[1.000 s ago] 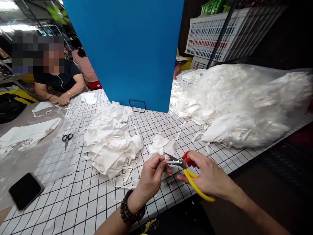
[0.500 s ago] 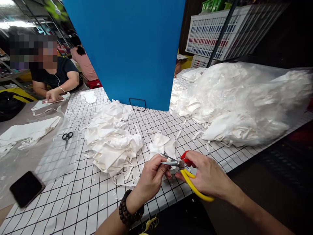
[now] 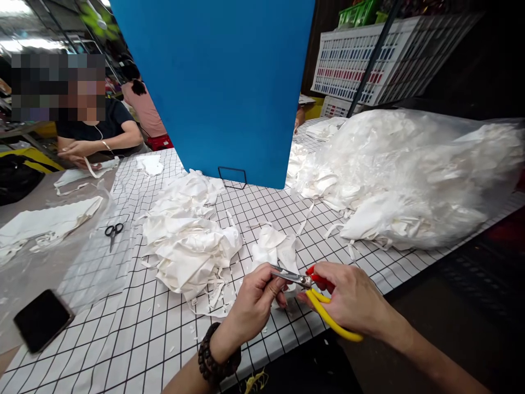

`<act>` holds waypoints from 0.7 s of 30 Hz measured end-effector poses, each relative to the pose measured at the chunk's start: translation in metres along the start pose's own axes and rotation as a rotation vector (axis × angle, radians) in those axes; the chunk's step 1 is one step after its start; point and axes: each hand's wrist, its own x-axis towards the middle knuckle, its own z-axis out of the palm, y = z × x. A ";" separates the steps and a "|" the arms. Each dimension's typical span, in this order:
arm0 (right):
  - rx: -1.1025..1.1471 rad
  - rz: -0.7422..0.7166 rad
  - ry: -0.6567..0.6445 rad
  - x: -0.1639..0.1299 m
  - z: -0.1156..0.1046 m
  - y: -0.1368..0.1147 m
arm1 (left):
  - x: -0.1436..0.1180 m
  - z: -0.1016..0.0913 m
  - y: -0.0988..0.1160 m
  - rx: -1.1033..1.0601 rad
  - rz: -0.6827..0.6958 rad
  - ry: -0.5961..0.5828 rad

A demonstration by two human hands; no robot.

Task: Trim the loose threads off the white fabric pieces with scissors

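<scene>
My right hand (image 3: 348, 295) is closed around the yellow and red handles of a pair of scissors (image 3: 330, 317). The scissor blades point left and lie nearly together, their tips at the fingers of my left hand (image 3: 258, 298). Those left fingers pinch a white fabric piece (image 3: 275, 246), mostly hidden behind the hand and blades. It trails over the table beyond my hands. To the left rests a heap of crumpled white fabric pieces (image 3: 192, 246), with small white snippets scattered near it.
A blue board (image 3: 225, 93) stands upright on the grid-patterned tablecloth (image 3: 135, 339). A large clear bag of white pieces (image 3: 410, 175) lies at right. Small black scissors (image 3: 112, 232) and a phone (image 3: 43, 320) lie at left. A co-worker (image 3: 102, 128) sits at far left, handling white fabric.
The scissor blades have closed from slightly apart to nearly together at my left fingers. The co-worker's hands have lifted a white strip. The view has shifted slightly.
</scene>
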 end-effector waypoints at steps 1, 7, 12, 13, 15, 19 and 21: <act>0.000 -0.002 -0.004 0.000 0.000 0.000 | 0.000 -0.001 0.000 0.005 -0.003 0.001; 0.019 -0.006 -0.011 0.004 0.006 0.001 | -0.001 -0.005 -0.002 0.026 -0.003 -0.018; 0.139 -0.008 -0.013 0.003 0.019 0.002 | 0.000 -0.005 -0.006 -0.083 -0.038 -0.030; 0.183 0.000 -0.015 0.002 0.021 0.003 | 0.000 -0.005 -0.007 -0.106 -0.044 -0.030; 0.335 0.040 -0.064 0.002 0.024 0.009 | 0.000 -0.004 -0.009 -0.142 -0.050 -0.026; 0.785 0.200 -0.198 0.013 0.030 0.038 | -0.003 -0.005 -0.015 -0.251 -0.062 -0.016; 0.846 0.275 -0.121 0.031 0.036 0.058 | -0.008 -0.006 -0.020 -0.297 -0.059 -0.024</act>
